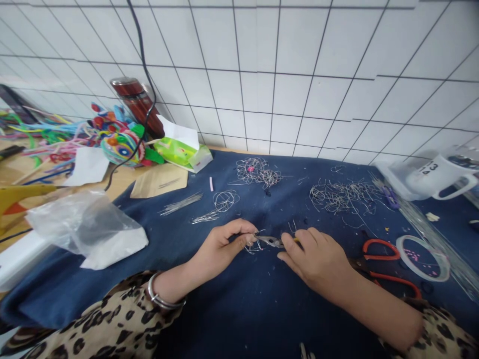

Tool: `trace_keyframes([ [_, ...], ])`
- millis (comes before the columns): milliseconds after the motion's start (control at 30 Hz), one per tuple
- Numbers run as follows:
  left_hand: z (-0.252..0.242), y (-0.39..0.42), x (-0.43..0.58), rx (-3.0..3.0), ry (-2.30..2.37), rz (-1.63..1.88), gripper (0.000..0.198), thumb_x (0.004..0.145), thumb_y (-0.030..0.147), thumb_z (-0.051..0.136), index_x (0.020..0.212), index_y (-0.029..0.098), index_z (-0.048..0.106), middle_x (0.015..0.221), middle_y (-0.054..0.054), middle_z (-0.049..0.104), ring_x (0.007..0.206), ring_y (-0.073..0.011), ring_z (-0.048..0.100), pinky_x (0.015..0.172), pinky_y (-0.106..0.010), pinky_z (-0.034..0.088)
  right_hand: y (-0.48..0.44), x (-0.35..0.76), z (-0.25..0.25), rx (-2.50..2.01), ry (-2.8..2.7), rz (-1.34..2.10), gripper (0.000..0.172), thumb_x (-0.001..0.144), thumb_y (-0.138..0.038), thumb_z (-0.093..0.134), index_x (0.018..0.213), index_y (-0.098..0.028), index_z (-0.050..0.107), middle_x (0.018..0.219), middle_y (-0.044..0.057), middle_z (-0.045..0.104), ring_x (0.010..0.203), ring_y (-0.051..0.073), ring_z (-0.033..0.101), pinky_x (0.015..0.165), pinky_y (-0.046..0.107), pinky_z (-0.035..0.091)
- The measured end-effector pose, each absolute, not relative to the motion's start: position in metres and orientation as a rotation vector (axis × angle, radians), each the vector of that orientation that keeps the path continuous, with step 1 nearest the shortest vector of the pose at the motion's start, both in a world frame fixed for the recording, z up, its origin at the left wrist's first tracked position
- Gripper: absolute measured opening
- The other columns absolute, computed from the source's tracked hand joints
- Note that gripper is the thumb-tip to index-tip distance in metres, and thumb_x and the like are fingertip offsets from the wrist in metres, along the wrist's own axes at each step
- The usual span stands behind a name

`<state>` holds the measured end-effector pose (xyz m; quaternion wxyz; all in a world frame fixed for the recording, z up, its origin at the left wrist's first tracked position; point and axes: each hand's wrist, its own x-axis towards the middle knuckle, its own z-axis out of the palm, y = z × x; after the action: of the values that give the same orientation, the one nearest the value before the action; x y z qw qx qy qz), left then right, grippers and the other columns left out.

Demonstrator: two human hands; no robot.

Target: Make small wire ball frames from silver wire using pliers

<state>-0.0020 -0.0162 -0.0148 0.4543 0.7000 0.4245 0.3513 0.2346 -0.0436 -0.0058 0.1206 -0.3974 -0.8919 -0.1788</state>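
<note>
Left hand (226, 245) pinches wire piece (254, 248) at tips of pliers (271, 241); right hand (316, 255) curls round handles. Blue cloth (258, 309) spreads nearside of pliers, far edge beyond. Wire tangle (256, 172) beyond pliers; scissors (381, 258) obstruct right.

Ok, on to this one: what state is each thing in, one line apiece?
Left hand: pinching a wire piece
Right hand: closed on the pliers
Pliers: tips at the wire piece, opening unclear
Red-handled scissors: handles spread apart
Flask: lid on
White mug: upright
Round container: uncovered, pink bits inside
Plastic bag: crumpled
Wire pile on the right: tangled
Left thin wires: straight
</note>
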Motion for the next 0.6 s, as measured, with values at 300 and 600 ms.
trace_keyframes([
  [300, -0.0154, -0.0169, -0.0028, 1.761, 1.085, 0.83, 0.018, 0.084, 0.022, 0.055, 0.1, 0.017, 0.062, 0.093, -0.005, 0.067, 0.086, -0.0166, 0.062, 0.08, -0.031, 0.049, -0.0425, 0.2351, -0.0102, -1.343, -2.535, -0.126, 0.031, 0.09, -0.041, 0.043, 0.106, -0.019, 0.057, 0.081, 0.005, 0.057, 0.073, 0.016, 0.053, 0.061, 0.026, 0.038],
  [600, -0.0133, -0.0171, -0.001, 1.886, 1.005, 0.922, 0.024, 0.082, 0.016, 0.056, 0.104, 0.019, 0.064, 0.096, -0.007, 0.066, 0.09, -0.0182, 0.06, 0.082, -0.034, 0.048, -0.0427, 0.2349, -0.012, -1.341, -2.423, 0.167, 0.035, 0.091, -0.043, 0.04, 0.106, -0.018, 0.059, 0.083, 0.006, 0.06, 0.075, 0.015, 0.058, 0.067, 0.025, 0.045],
])
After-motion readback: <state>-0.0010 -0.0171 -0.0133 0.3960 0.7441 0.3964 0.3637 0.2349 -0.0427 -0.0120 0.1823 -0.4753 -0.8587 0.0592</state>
